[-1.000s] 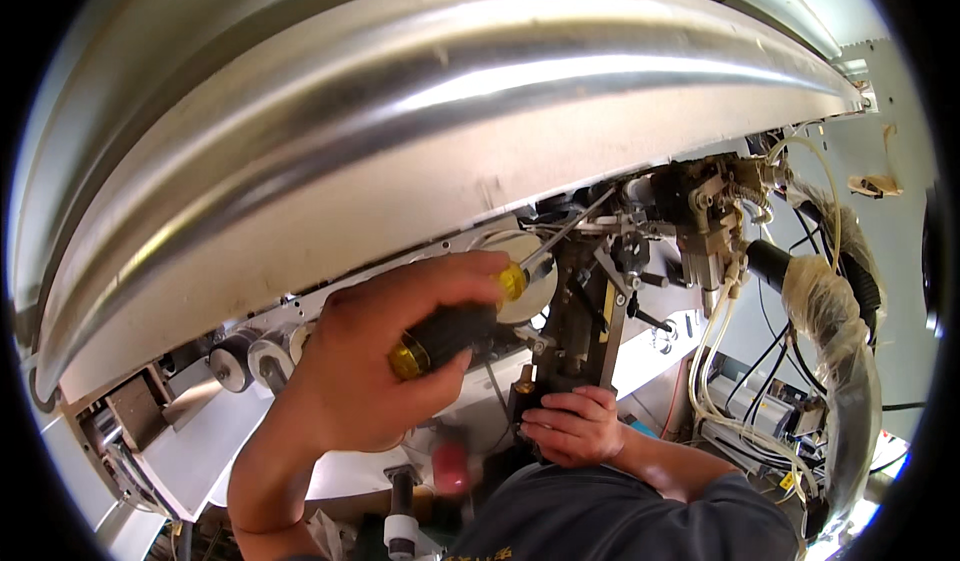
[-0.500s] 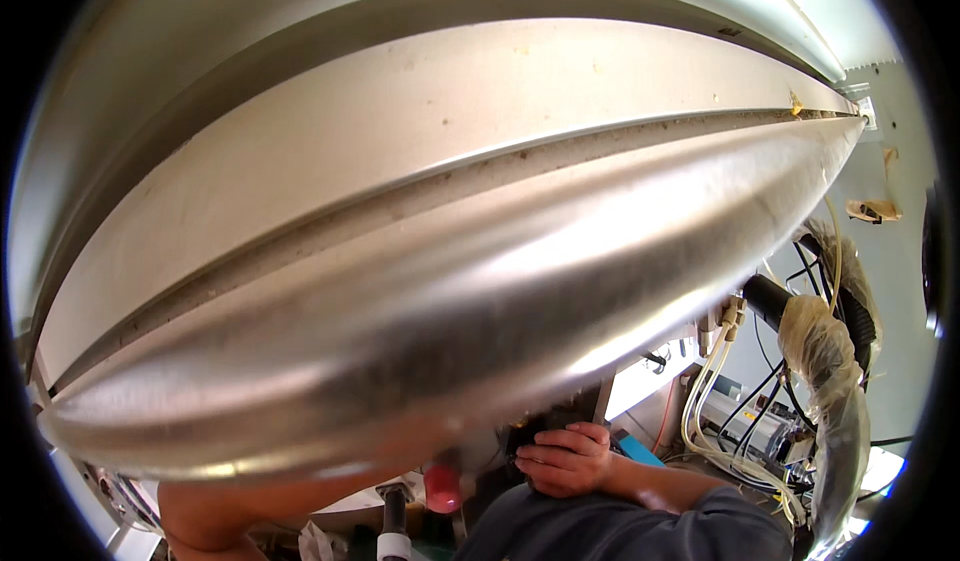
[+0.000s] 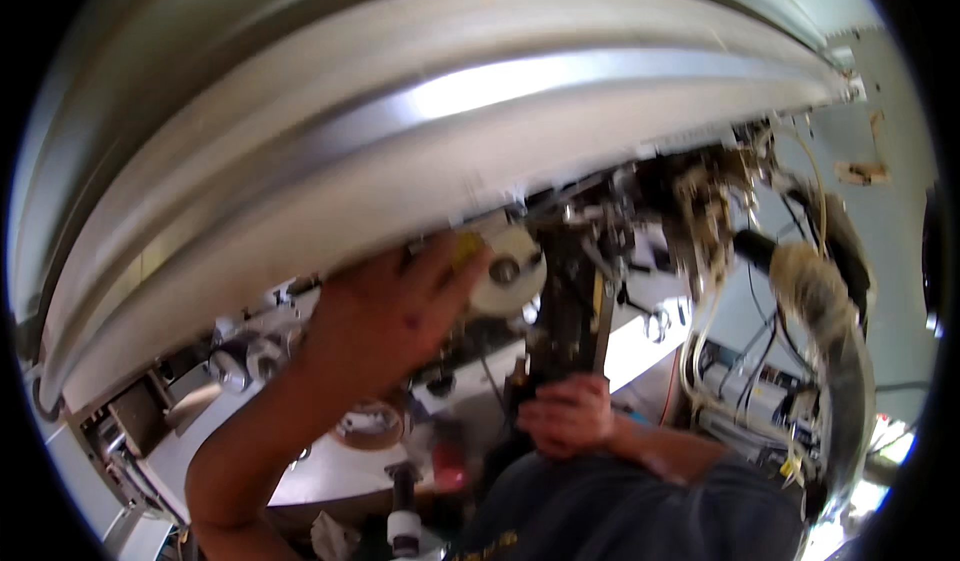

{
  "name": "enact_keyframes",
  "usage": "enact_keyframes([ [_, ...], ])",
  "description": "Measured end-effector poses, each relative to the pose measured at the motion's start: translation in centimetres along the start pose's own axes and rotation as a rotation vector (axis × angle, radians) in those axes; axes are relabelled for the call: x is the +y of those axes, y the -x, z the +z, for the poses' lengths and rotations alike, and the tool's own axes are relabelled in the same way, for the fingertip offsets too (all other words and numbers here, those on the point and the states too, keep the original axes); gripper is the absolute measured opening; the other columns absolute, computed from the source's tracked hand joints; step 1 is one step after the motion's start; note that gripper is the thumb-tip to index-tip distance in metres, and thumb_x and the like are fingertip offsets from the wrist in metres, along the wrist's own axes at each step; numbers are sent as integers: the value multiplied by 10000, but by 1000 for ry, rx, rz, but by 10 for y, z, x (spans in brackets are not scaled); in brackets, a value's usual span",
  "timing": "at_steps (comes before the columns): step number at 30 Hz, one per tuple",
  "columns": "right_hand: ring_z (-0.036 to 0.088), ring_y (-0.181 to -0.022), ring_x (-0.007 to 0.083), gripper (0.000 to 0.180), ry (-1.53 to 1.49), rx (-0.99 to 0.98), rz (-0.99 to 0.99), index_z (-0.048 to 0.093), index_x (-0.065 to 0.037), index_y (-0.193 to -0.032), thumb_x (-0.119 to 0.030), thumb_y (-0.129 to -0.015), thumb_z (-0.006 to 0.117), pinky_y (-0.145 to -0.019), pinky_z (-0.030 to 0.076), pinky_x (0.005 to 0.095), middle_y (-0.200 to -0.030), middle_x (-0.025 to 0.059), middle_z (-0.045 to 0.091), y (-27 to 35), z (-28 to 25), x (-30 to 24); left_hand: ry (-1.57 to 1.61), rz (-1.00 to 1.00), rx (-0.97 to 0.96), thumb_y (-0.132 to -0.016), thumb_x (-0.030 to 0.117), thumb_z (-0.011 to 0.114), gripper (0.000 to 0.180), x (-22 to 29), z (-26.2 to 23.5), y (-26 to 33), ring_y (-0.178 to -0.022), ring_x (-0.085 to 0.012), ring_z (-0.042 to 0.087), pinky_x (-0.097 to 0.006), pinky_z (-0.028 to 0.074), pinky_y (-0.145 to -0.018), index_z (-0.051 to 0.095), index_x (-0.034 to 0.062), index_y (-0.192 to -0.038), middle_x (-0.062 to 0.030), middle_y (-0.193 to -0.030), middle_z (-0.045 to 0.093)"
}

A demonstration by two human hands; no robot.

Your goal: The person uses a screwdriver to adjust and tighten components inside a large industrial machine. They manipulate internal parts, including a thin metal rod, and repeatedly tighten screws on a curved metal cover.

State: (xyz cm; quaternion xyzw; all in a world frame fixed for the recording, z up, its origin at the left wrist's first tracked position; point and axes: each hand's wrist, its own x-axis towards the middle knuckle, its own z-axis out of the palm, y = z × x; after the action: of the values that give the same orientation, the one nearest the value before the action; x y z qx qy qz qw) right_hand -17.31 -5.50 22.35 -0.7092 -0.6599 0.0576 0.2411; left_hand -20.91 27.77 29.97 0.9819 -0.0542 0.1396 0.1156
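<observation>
My left hand is raised beneath the long pale metal cover, smeared by motion. Its fingers look stretched out and apart, beside a pale round disc with a dark hub. A small yellow thing shows by the fingertips; whether they touch it I cannot tell. Lower down, close to my body, my right hand stays closed with curled fingers against a dark upright machine part. What lies inside that grip is mostly hidden.
Metal machine parts crowd under the cover's right end. A plastic-wrapped hose and cables run down the right side. Below my left forearm are a white table, a brown-rimmed ring and a blurred red thing.
The metal cover now sits higher in the picture, baring the machinery below it. My left hand, hidden earlier, shows beside the disc. My right hand keeps about the same place.
</observation>
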Motion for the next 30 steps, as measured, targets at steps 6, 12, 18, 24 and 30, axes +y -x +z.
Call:
enact_keyframes([
  [6,564,-1214,272,351,-96,-34,22,690,-170,-1084,-178,-737,737,-1009,421,454,-1193,9,647,-14,-18,-6,381,-482,88,-875,132,697,314,34,0,28,-935,-263,701,-361,549,-821,711,113,-1188,-122,-1091,716],
  [12,562,-1187,312,350,-244,107,44,676,-106,-1049,-48,-707,714,-969,463,480,-1199,55,620,61,-47,-10,357,-682,98,-868,97,713,333,95,-71,77,-971,-234,696,-303,509,-878,711,83,-1201,-132,-1108,719],
  [18,544,-1171,424,293,-294,-319,763,676,-114,-1129,-127,-837,652,-1015,456,472,-1222,177,590,240,44,87,552,-998,145,-809,-33,625,389,175,-203,271,-845,-168,657,-265,507,-745,698,-6,-1190,-118,-974,714],
  [24,445,-1327,431,511,-209,-761,1166,612,-267,-1352,-297,-845,670,-1098,425,443,-1523,224,324,306,142,183,942,-1183,-360,-779,64,702,343,319,-155,222,-842,-272,681,-348,521,-765,702,-14,-1113,-161,-933,702],
  [30,688,-985,305,315,-153,-578,1041,756,-144,-1076,-288,-797,753,-905,539,381,-1101,155,704,314,177,215,761,-1181,-455,-913,168,631,356,422,63,206,-1004,-398,628,-464,493,-888,598,38,-1243,-213,-1082,638],
])
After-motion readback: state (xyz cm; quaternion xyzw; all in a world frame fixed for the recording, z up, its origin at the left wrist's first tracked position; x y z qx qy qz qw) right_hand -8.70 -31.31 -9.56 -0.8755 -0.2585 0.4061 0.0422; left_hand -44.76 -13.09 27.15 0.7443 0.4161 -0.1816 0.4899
